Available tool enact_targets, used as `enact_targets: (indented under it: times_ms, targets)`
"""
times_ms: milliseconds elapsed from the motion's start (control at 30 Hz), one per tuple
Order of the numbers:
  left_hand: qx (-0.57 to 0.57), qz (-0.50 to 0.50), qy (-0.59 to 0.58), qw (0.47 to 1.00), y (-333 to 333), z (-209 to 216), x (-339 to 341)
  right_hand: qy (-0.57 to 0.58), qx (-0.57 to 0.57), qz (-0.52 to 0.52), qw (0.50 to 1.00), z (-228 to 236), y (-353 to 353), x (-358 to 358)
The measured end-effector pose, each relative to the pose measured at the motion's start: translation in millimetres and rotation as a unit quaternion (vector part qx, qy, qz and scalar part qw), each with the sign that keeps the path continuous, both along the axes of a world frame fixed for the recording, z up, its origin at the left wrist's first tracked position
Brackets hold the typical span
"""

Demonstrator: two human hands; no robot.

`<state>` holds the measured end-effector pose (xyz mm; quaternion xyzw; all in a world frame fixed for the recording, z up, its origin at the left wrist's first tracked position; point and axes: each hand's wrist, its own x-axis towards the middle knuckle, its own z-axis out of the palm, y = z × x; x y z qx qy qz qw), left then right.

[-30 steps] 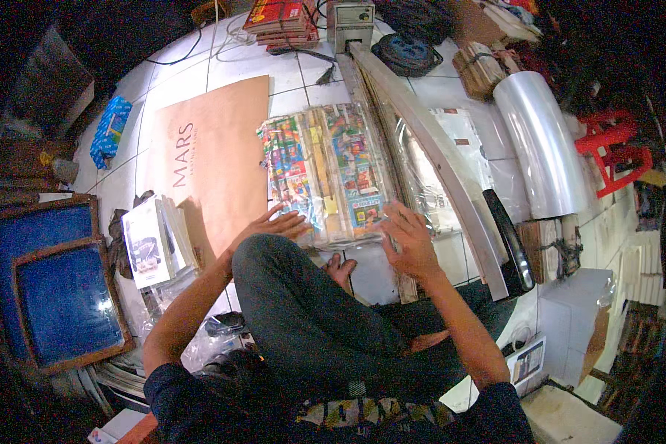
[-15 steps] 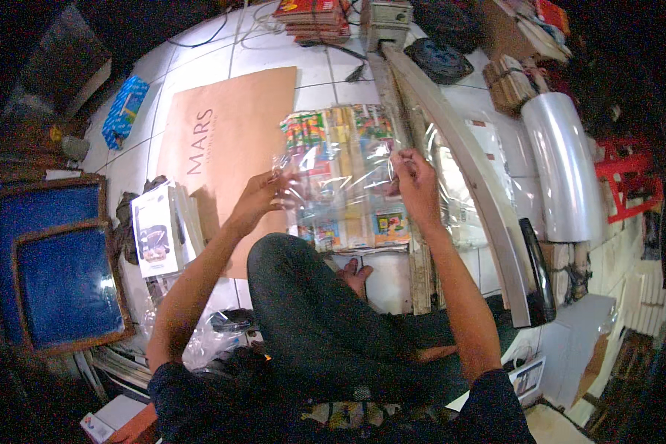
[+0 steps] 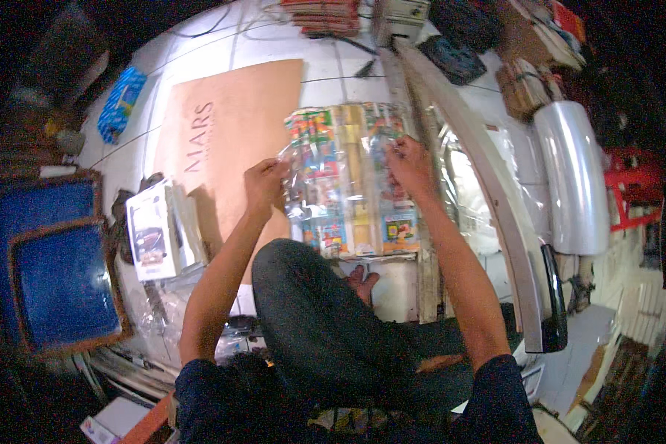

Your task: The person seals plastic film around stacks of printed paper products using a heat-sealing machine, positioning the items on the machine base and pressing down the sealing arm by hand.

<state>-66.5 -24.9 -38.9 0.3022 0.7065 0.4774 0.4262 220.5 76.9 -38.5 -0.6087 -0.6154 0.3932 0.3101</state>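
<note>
I sit on a white tiled floor with one knee raised. My left hand and my right hand each pinch an upper corner of a clear plastic bag and hold it up in front of me. Behind and below the bag lies a stack of colourful printed sheets on the floor. A brown cardboard sheet lies flat just left of my left hand.
A long curved metal strip runs along the right, with a silvery curved panel beyond it. Two blue framed screens lean at left. A white box stands near my left elbow. Stacks of packets sit at the top.
Both hands rose from the floor, lifting the clear plastic bag up off the colourful sheets. The view shifted slightly as my head moved.
</note>
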Motion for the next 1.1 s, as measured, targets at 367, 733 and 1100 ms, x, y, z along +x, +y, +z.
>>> enact_targets:
  times_ms: [367, 733, 1100]
  targets:
    - [-0.008, 0.056, -0.022, 0.998, 0.4, -13.0, 1.8, 0.061, -0.031, -0.079, 0.995, 12.6, 0.1, -6.4]
    - [0.058, 0.021, 0.042, 0.997, -5.9, -25.3, 1.1, -0.011, -0.059, -0.092, 0.994, 28.0, -5.2, -13.2]
    - [0.055, 0.036, -0.026, 0.997, -6.8, -17.3, 5.6, -0.076, -0.028, -0.097, 0.992, 6.5, 3.5, -14.7]
